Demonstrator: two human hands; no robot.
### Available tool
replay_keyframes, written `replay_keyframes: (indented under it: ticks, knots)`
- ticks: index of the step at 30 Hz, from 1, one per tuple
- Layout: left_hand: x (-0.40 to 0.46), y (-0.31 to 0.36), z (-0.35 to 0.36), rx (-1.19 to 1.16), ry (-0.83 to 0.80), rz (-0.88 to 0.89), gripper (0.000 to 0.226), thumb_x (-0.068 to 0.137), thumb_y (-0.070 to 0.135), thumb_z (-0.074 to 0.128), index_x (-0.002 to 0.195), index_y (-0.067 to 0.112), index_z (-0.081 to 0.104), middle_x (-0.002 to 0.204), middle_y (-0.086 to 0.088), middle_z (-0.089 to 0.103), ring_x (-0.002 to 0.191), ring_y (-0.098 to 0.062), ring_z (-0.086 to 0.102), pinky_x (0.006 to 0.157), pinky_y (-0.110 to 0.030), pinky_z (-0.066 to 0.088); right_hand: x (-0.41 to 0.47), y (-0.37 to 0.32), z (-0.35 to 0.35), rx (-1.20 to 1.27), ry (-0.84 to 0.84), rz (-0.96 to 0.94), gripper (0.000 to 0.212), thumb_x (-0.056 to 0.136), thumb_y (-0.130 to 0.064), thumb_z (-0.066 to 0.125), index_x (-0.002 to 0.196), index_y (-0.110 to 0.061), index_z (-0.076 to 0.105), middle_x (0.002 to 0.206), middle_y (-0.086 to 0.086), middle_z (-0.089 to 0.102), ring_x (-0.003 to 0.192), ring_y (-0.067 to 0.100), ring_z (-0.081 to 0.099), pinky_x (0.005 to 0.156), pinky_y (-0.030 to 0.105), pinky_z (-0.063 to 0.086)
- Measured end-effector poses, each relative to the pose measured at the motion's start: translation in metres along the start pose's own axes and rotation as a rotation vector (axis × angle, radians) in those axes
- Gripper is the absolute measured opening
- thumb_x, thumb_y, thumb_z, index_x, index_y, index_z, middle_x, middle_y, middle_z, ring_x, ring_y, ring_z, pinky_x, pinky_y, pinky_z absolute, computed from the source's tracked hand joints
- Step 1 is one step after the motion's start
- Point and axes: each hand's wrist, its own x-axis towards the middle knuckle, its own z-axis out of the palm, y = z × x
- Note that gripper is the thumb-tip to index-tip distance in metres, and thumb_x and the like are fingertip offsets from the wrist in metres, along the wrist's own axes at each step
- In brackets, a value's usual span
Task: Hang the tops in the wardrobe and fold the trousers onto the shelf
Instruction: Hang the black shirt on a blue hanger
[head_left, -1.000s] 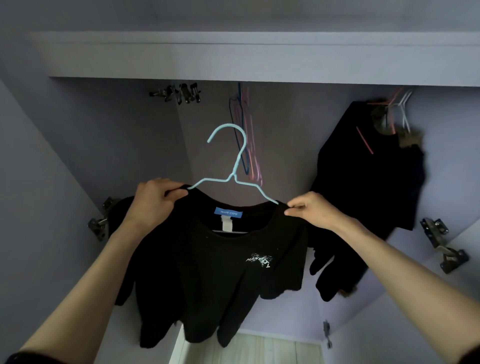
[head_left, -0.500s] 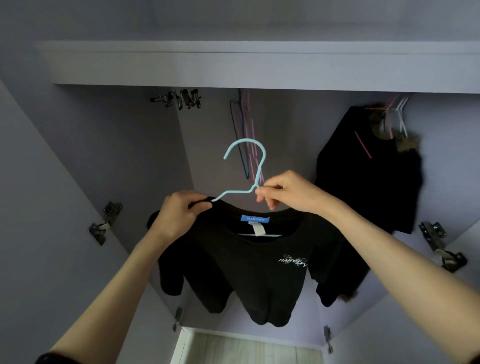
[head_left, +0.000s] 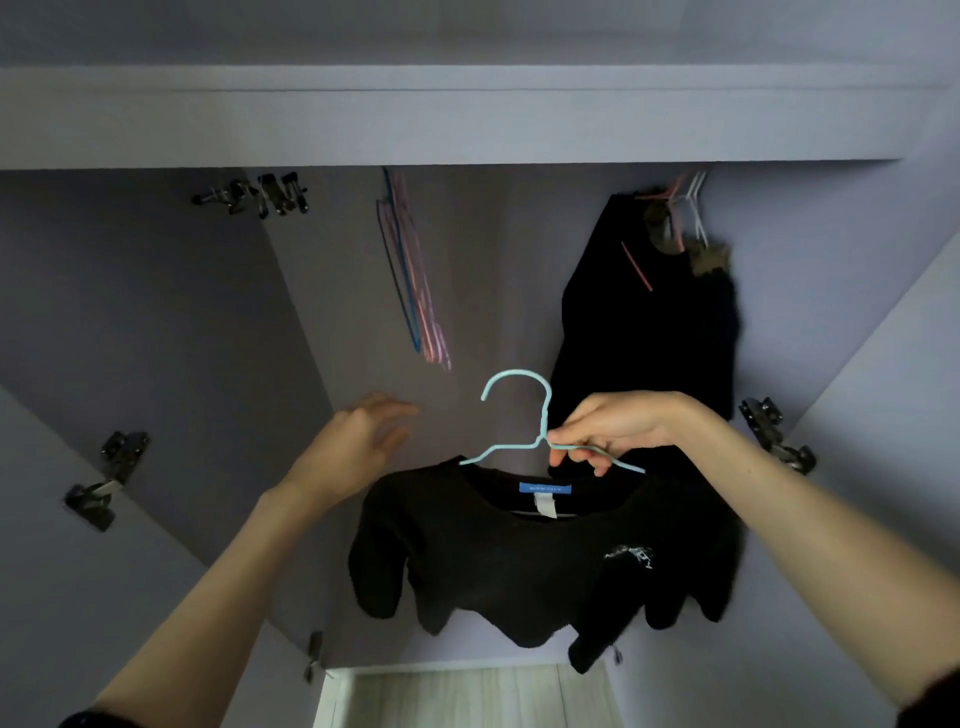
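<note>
A black T-shirt (head_left: 498, 561) with a blue neck label hangs on a light blue wire hanger (head_left: 524, 410) in front of the open wardrobe. My right hand (head_left: 613, 431) grips the hanger at its neck, just below the hook, and holds the shirt up. My left hand (head_left: 358, 447) is off the shirt, to the left of the hanger, with its fingers spread and holding nothing. The hook points left and hangs free, below the level of the rail, which the wardrobe's top panel hides.
Several empty blue and pink hangers (head_left: 415, 280) hang at the middle of the wardrobe. A dark fur-trimmed garment (head_left: 649, 322) hangs at the right on pink and white hangers. Door hinges (head_left: 104, 478) stick out on both sides. The wardrobe's top panel (head_left: 467, 119) spans overhead.
My right hand moved from the shirt's shoulder to the hanger's neck. My left hand let go of the other shoulder and opened. The shirt shifted right and down.
</note>
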Motion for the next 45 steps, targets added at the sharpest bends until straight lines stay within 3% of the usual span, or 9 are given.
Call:
replay_keyframes:
  ticks: [4,9,12,17,21,28,34,42,45]
  knots:
    - [0.018,0.034,-0.012,0.139,0.196,0.258,0.028,0.085,-0.006,0.06,0.11,0.003,0.068,0.11,-0.014,0.064,0.099,-0.032,0.063,0.085,-0.047,0.05,-0.005,0.027,-0.013,0.223,0.02,0.157,0.046,0.098,-0.038,0.045,0.106,0.002,0.065,0.078,0.006,0.062,0.067,0.016,0.061,0.072,0.033,0.057]
    - [0.04,0.072,-0.019,0.322,0.321,0.391,0.034,0.08,-0.006,0.066,0.112,0.003,0.066,0.119,-0.018,0.06,0.105,-0.036,0.06,0.079,-0.044,0.047,-0.008,0.05,-0.026,0.355,0.119,0.178,0.022,0.096,-0.015,0.051,0.099,-0.001,0.068,0.079,0.006,0.06,0.066,0.014,0.06,0.07,0.03,0.056]
    - [0.055,0.093,-0.021,0.374,0.36,0.467,0.043,0.08,-0.008,0.063,0.121,0.002,0.06,0.132,-0.02,0.052,0.123,-0.038,0.05,0.093,-0.05,0.045,-0.006,0.054,-0.037,0.475,0.216,0.136,0.021,0.095,-0.001,0.047,0.096,-0.002,0.068,0.077,0.005,0.058,0.065,0.013,0.057,0.065,0.028,0.054]
    - [0.089,0.125,-0.034,0.522,0.516,0.589,0.063,0.08,-0.007,0.058,0.14,0.005,0.041,0.15,-0.018,0.031,0.142,-0.033,0.019,0.114,-0.055,0.018,-0.006,0.04,-0.066,0.732,0.303,-0.01,0.019,0.093,0.004,0.047,0.099,-0.001,0.064,0.082,0.007,0.063,0.071,0.016,0.064,0.064,0.031,0.055]
    - [0.112,0.14,-0.044,0.664,0.624,0.505,0.079,0.078,-0.003,0.058,0.148,0.009,0.022,0.154,-0.018,0.019,0.144,-0.035,0.007,0.113,-0.059,0.003,-0.006,0.023,-0.094,0.924,0.363,-0.151,0.019,0.092,0.005,0.048,0.1,-0.002,0.064,0.094,0.011,0.064,0.089,0.023,0.063,0.064,0.032,0.058]
    - [0.13,0.135,-0.049,0.789,0.632,0.341,0.099,0.07,0.005,0.068,0.149,0.012,0.009,0.155,-0.011,0.001,0.143,-0.032,-0.002,0.108,-0.064,0.002,0.012,0.01,-0.143,1.117,0.404,-0.368,0.021,0.096,0.0,0.043,0.111,-0.008,0.056,0.107,0.008,0.066,0.093,0.021,0.064,0.068,0.032,0.053]
    - [0.138,0.129,-0.045,0.854,0.684,0.341,0.106,0.063,0.006,0.067,0.15,0.015,0.006,0.157,-0.007,0.005,0.144,-0.034,0.003,0.109,-0.062,-0.001,0.04,0.0,-0.181,1.231,0.419,-0.522,0.028,0.1,-0.006,0.038,0.126,-0.012,0.047,0.109,0.004,0.065,0.097,0.022,0.063,0.072,0.036,0.057]
    - [0.14,0.128,-0.042,0.854,0.692,0.32,0.105,0.064,0.007,0.063,0.149,0.016,0.002,0.155,-0.01,0.006,0.144,-0.033,-0.003,0.11,-0.06,-0.006,0.053,-0.011,-0.211,1.205,0.548,-0.54,0.022,0.101,-0.008,0.036,0.112,-0.016,0.054,0.124,0.006,0.058,0.098,0.021,0.062,0.08,0.032,0.049]
    - [0.14,0.13,-0.043,0.857,0.683,0.311,0.105,0.066,0.009,0.064,0.148,0.017,0.0,0.155,-0.01,0.004,0.143,-0.033,-0.005,0.11,-0.06,-0.007,0.057,-0.015,-0.213,1.164,0.641,-0.466,0.035,0.102,-0.011,0.035,0.136,-0.011,0.041,0.136,0.008,0.052,0.118,0.026,0.054,0.093,0.034,0.043]
